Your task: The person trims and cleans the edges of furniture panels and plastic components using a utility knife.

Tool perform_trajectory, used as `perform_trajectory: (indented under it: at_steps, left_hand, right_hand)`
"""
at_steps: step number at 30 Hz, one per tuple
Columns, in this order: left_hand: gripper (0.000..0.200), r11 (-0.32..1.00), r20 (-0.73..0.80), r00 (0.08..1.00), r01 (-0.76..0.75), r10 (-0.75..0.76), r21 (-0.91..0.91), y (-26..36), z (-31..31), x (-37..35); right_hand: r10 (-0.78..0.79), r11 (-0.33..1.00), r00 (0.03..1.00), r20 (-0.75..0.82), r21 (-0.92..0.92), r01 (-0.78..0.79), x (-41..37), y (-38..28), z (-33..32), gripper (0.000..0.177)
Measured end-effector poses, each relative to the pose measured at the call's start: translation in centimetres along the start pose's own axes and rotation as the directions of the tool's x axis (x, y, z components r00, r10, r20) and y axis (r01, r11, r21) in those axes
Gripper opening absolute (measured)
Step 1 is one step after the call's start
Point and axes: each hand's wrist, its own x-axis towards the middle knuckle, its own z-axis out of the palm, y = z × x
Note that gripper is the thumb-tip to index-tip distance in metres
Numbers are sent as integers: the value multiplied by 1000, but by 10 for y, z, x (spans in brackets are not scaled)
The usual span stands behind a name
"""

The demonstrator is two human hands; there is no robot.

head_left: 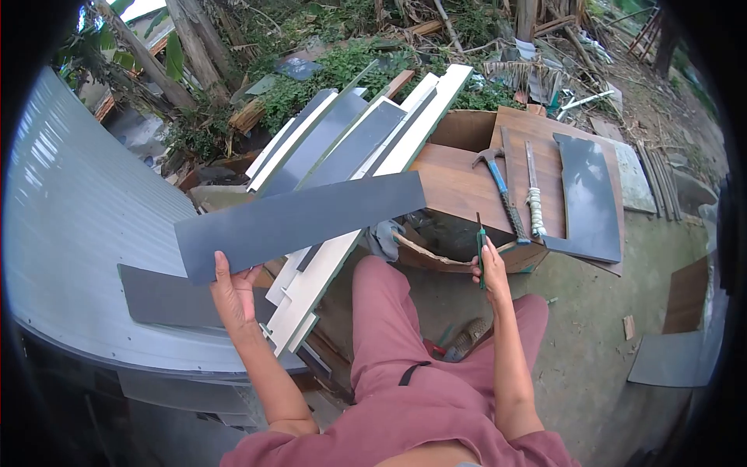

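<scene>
Plainly, my left hand (236,294) is closed in a pinch, thumb flat on the upper face and fingers tucked beneath, on the near-left corner of a long, dark grey, rectangular panel (303,224). My right hand (493,268) is curled round the slim green handle of a tool with a thin dark shaft (482,261), which points up and away from me, well apart from the panel's far end.

The panel's long axis runs from my left hand across my front, slanting forward and to the right, so its free end lies nearer my right hand, a little forward and to the left of it. Its face is smooth, matt and unmarked as far as I can see, with straight edges and squared ends.

Beneath and beyond the panel leans a pile of long white and dark strips with green edges (369,140); whether the panel touches it, I can't tell. To the panel's right is a brown wood-grain board (450,183), and near it a claw hammer with a blue handle (499,185) and a flat metal tool with a pale wrapped grip (534,204). Farther right of the panel sits a glossy dark grey piece with a notched side (589,194). Left of the panel curves a pale corrugated metal sheet (74,202).
</scene>
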Motion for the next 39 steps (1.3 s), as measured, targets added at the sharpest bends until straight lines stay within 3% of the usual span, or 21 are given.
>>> perform_trajectory:
  at_steps: [2,6,7,11,13,17,19,21,26,29,31,35,37,38,39]
  left_hand:
    - [55,960,-165,967,151,-193,-236,-16,-23,-10]
    - [59,854,-223,899,244,-377,-459,-50,-76,-21]
    - [58,799,-240,870,245,-432,-550,-53,-80,-22]
    - [57,751,-249,854,219,-456,-623,-83,-91,-10]
    - [55,595,-216,823,174,-525,-785,-98,-87,11]
    - [53,459,-225,839,33,-495,-888,-130,-45,73]
    - [62,466,-191,909,3,-370,-885,-158,-30,117]
    - [69,589,-204,961,-57,-187,-806,-184,-18,161]
    - [71,621,-174,973,-43,-152,-783,-220,-6,226]
    - [69,624,-126,968,38,-217,-781,-249,-11,246]
    - [66,544,-141,917,93,-373,-834,-261,-11,259]
    - [65,518,-159,900,83,-405,-851,-276,-12,265]
    - [68,502,-162,803,188,-574,-844,-262,-7,259]
    - [68,504,-167,800,187,-577,-843,-255,-7,259]
    - [69,403,-89,715,282,-693,-871,-251,-8,261]
  right_hand:
    - [45,998,999,-11,45,-44,-23,-1,-12,48]
    - [91,994,995,-28,57,-89,-57,-3,-22,49]
    - [96,991,995,-17,100,-93,-64,-3,-23,49]
    - [103,983,995,0,154,-102,-82,-6,-18,50]
    - [103,983,995,7,152,-103,-87,-4,-14,50]
    - [112,983,993,25,146,-114,-97,1,-9,50]
    - [116,982,993,32,148,-120,-104,0,-8,50]
    - [104,986,994,28,128,-107,-113,-4,-9,50]
    - [106,977,994,-4,189,-103,-127,11,-29,50]
    - [149,969,988,-29,202,-140,-137,16,-33,49]
    - [150,973,988,-20,178,-144,-141,16,-31,48]
    - [188,970,982,7,153,-187,-142,18,-21,48]
    - [207,966,978,24,152,-208,-139,22,-18,49]
    - [214,965,977,24,151,-215,-138,23,-16,49]
    - [213,965,976,50,149,-218,-138,24,-14,50]
